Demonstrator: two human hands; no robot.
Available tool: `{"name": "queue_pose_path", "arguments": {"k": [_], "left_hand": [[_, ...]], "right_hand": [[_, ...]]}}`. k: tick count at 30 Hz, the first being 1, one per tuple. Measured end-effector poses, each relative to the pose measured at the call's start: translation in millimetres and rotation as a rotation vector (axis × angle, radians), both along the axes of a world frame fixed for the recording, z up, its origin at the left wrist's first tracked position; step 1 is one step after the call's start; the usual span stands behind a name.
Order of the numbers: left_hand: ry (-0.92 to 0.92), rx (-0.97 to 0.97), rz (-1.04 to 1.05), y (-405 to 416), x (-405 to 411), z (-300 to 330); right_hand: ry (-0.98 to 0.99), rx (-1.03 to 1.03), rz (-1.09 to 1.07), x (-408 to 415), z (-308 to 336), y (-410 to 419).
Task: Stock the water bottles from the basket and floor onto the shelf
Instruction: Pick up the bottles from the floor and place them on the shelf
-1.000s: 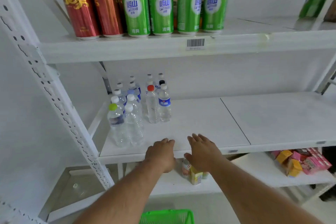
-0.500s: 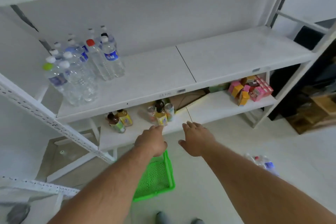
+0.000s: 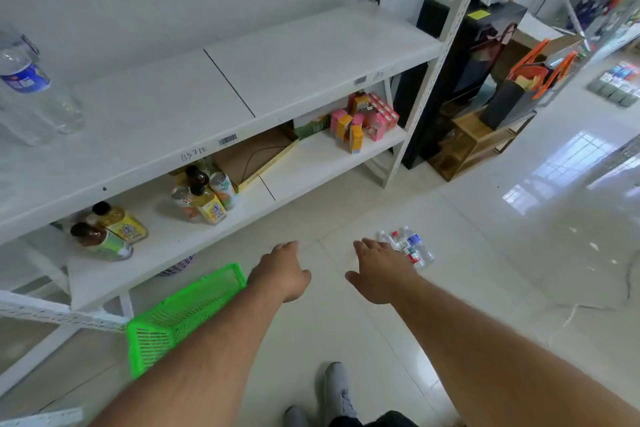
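Note:
A small cluster of water bottles (image 3: 410, 246) stands on the tiled floor, with red, white and blue caps. My right hand (image 3: 379, 269) hangs in front of them with fingers spread and relaxed, holding nothing. My left hand (image 3: 280, 272) is beside it, loosely curled and empty, just right of the green plastic basket (image 3: 183, 315) on the floor. The white shelf (image 3: 214, 104) holds clear water bottles (image 3: 31, 90) at its far left edge, cut off by the frame.
The lower shelf (image 3: 311, 163) carries juice bottles (image 3: 110, 232), cans (image 3: 207, 194), a cardboard tray (image 3: 256, 152) and pink cartons (image 3: 363, 118). A shelf upright (image 3: 426, 80) stands on the right, with black boxes, wooden crates and an orange-handled bag beyond. My grey shoe (image 3: 337, 388) is below.
My view has swung down and right from the shelf to the floor. Both empty hands dropped away from the shelf edge, and the floor bottles now lie just beyond my right hand.

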State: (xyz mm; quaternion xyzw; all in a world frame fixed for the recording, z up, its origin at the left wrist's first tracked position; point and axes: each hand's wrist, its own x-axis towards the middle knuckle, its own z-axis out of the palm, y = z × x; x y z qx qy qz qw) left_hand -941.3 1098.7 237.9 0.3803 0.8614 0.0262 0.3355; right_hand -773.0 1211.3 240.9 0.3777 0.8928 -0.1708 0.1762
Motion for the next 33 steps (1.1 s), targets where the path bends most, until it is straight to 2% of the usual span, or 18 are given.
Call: {"name": "queue_pose_path", "arguments": {"k": [7, 21, 33], "left_hand": [[-0.037, -0.022, -0.009, 38.6, 49.6, -10.2], [-0.154, -0.041, 0.18, 190.7, 160.5, -53.3], [-0.232, -0.085, 0.309, 242.3, 152.6, -111.5]], "right_hand": [[-0.019, -0.009, -0.102, 64.9, -3.4, 43.7], [-0.059, -0.112, -0.118, 172.8, -42.1, 234.4], [-0.154, -0.172, -0.066, 154.6, -85.9, 303.6]]}}
